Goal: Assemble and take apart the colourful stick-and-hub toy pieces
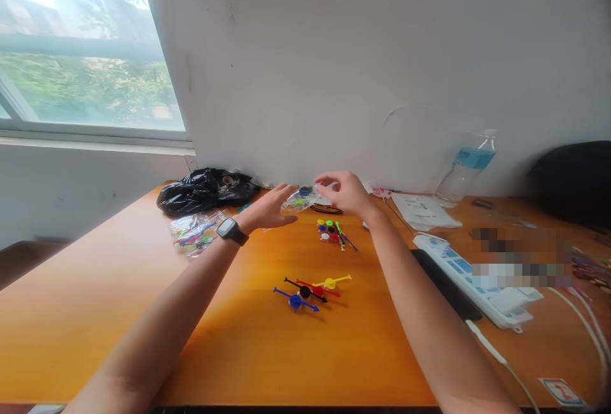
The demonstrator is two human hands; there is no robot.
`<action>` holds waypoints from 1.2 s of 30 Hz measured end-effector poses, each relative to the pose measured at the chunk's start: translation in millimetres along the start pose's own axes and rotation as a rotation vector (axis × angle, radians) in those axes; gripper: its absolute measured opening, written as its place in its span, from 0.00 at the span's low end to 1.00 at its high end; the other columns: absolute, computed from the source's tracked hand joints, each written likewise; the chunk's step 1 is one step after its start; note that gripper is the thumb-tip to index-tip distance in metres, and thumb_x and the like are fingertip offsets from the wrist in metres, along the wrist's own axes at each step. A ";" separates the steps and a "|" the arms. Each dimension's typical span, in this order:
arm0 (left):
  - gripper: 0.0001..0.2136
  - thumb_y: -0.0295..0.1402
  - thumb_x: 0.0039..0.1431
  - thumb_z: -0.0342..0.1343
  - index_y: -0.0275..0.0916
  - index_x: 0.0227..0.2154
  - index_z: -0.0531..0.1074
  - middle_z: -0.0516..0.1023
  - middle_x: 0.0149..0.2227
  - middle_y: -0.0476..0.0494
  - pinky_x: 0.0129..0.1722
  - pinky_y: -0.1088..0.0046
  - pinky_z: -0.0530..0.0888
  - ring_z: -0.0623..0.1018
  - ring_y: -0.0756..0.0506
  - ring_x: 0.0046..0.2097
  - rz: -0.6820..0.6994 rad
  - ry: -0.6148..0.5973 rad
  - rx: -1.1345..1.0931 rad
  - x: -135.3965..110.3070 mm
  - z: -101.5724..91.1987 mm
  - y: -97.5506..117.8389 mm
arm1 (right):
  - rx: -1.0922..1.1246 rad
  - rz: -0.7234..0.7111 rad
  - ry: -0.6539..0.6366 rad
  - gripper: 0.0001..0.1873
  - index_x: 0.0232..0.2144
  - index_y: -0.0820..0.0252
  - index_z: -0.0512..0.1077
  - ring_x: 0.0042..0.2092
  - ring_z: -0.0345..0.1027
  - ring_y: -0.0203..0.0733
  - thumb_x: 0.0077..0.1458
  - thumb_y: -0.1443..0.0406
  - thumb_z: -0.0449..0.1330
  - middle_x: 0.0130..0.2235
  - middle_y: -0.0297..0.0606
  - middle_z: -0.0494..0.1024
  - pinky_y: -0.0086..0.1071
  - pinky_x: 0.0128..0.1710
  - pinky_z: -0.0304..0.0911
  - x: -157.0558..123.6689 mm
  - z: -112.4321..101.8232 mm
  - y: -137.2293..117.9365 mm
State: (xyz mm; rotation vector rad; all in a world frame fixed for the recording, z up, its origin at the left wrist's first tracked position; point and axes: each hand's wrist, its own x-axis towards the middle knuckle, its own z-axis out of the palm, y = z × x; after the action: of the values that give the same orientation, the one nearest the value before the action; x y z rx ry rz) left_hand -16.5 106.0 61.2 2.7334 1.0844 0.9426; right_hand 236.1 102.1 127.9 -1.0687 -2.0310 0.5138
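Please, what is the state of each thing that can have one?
Left hand: open
Right hand: half-curled, grip unclear
Far clear bag: crumpled, something inside
Near clear bag: coloured pieces inside
Four spinners: assembled
Loose arrows: bunched
Round pieces: no arrows fitted
Black bag: crumpled
Bottle: standing, contents unclear
Watch: worn
Power strip: on or off unclear

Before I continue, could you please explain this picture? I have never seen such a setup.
There is no machine: one camera, worn on a person's head, looks forward and down at that person's own bare hands. The left hand, with a watch on its wrist, and the right hand are on either side of a clear bag, towards the back of a table. Both look open; I cannot tell whether either touches the bag. On it, between the arms, lie four arrow pieces: blue, black, red and yellow. Behind them are small coloured pieces. A black bag is at left, a power strip at right.
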 end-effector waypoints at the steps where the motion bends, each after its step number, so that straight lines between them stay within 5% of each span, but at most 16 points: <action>1: 0.34 0.36 0.59 0.64 0.43 0.67 0.61 0.72 0.57 0.35 0.57 0.55 0.74 0.75 0.35 0.56 -0.008 0.001 -0.002 -0.1 -1.2 -0.4 | -0.039 -0.015 0.042 0.13 0.40 0.59 0.81 0.25 0.66 0.35 0.59 0.57 0.63 0.38 0.39 0.84 0.31 0.27 0.62 -3.0 -2.6 -3.8; 4: 0.34 0.36 0.60 0.63 0.43 0.68 0.60 0.72 0.58 0.35 0.56 0.54 0.75 0.75 0.35 0.55 -0.040 -0.009 -0.001 -1.5 -3.8 -4.6 | -0.173 -0.010 0.052 0.13 0.37 0.58 0.81 0.28 0.69 0.39 0.62 0.58 0.60 0.33 0.38 0.82 0.32 0.29 0.61 -24.1 -12.4 -5.8; 6: 0.34 0.36 0.60 0.63 0.42 0.68 0.60 0.72 0.58 0.34 0.57 0.54 0.74 0.75 0.35 0.55 -0.048 -0.011 -0.001 -2.6 -4.6 -7.7 | -0.240 0.028 -0.136 0.12 0.39 0.56 0.82 0.30 0.72 0.42 0.62 0.60 0.59 0.32 0.38 0.82 0.33 0.30 0.62 -48.9 -15.7 5.0; 8: 0.34 0.37 0.60 0.63 0.42 0.68 0.61 0.72 0.58 0.34 0.57 0.55 0.74 0.75 0.35 0.56 -0.047 -0.011 -0.001 -3.1 -4.6 -9.7 | -0.287 0.084 -0.316 0.13 0.43 0.55 0.83 0.34 0.75 0.44 0.61 0.63 0.59 0.37 0.40 0.84 0.33 0.34 0.66 -78.8 -14.6 23.5; 13: 0.34 0.37 0.59 0.63 0.41 0.67 0.61 0.71 0.59 0.33 0.58 0.54 0.74 0.75 0.35 0.57 -0.063 -0.033 0.002 -3.0 -3.3 -10.0 | -0.413 0.142 -0.430 0.25 0.61 0.53 0.76 0.58 0.71 0.52 0.66 0.65 0.52 0.60 0.48 0.75 0.41 0.58 0.66 -140.6 -3.3 60.8; 21: 0.33 0.38 0.59 0.62 0.39 0.66 0.62 0.71 0.58 0.33 0.57 0.54 0.75 0.76 0.35 0.56 -0.083 -0.055 0.019 -3.9 -5.1 -6.5 | -0.480 0.178 -0.437 0.28 0.68 0.49 0.69 0.66 0.63 0.56 0.71 0.58 0.45 0.65 0.48 0.69 0.49 0.66 0.61 -176.5 -3.2 55.6; 26: 0.32 0.38 0.59 0.63 0.40 0.66 0.63 0.72 0.56 0.33 0.56 0.55 0.75 0.76 0.35 0.54 -0.079 -0.043 0.027 -3.5 -7.1 -5.6 | -0.537 0.297 -0.466 0.30 0.71 0.45 0.64 0.73 0.52 0.58 0.71 0.52 0.46 0.72 0.41 0.61 0.54 0.71 0.53 -222.1 -26.7 57.3; 31: 0.32 0.39 0.60 0.62 0.39 0.66 0.63 0.72 0.56 0.33 0.56 0.55 0.75 0.76 0.35 0.54 -0.072 -0.045 0.024 -3.4 -6.4 -8.3 | -0.550 0.409 -0.501 0.30 0.69 0.35 0.65 0.74 0.51 0.61 0.68 0.46 0.50 0.73 0.33 0.61 0.56 0.72 0.53 -275.9 -60.6 53.4; 36: 0.34 0.40 0.60 0.62 0.38 0.67 0.62 0.71 0.56 0.32 0.55 0.55 0.75 0.76 0.35 0.53 -0.082 -0.077 0.017 -2.7 -4.4 -7.4 | -0.477 0.434 -0.509 0.34 0.73 0.41 0.58 0.75 0.47 0.57 0.70 0.45 0.48 0.75 0.28 0.53 0.55 0.75 0.45 -286.1 -60.1 47.4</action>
State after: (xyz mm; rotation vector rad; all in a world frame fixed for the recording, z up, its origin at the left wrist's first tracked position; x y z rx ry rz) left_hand -25.0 109.1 61.4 2.6904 1.1861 0.8148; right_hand 408.3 -106.8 7.8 -1.8422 -2.4397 0.5752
